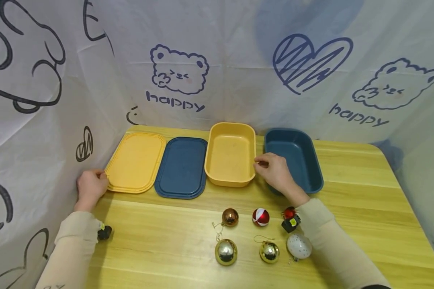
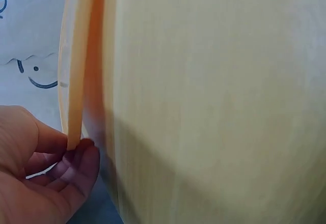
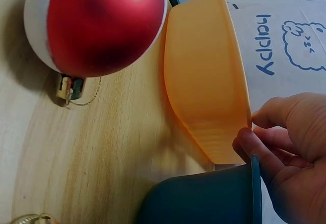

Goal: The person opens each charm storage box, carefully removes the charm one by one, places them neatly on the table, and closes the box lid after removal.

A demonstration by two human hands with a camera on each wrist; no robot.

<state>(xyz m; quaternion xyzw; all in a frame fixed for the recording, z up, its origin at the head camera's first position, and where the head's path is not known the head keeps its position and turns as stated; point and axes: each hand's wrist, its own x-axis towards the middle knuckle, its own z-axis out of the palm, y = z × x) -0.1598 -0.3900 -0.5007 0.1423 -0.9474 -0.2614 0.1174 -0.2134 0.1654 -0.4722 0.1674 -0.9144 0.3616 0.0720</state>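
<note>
At the left end of the table my left hand (image 1: 91, 186) pinches the near left edge of a flat yellow lid (image 1: 135, 160). The left wrist view shows this lid's edge (image 2: 76, 71) between thumb and fingers, tilted up from the wood. My right hand (image 1: 276, 170) reaches across a dark blue box (image 1: 312, 160) and pinches the right rim of a yellow box (image 1: 229, 183). In the right wrist view, thumb and fingertips (image 3: 247, 138) meet at that rim. The yellow box holds nothing. Between lid and box lies a dark blue lid (image 1: 182, 168).
Nearer the front lie several baubles: a brown one (image 1: 230, 217), a red-and-white one (image 1: 261, 217), two gold ones (image 1: 226, 252), a speckled white one (image 1: 299, 245) and a red one (image 1: 289, 212) partly hidden by the right wrist camera. A printed white cloth (image 1: 238, 92) hangs behind.
</note>
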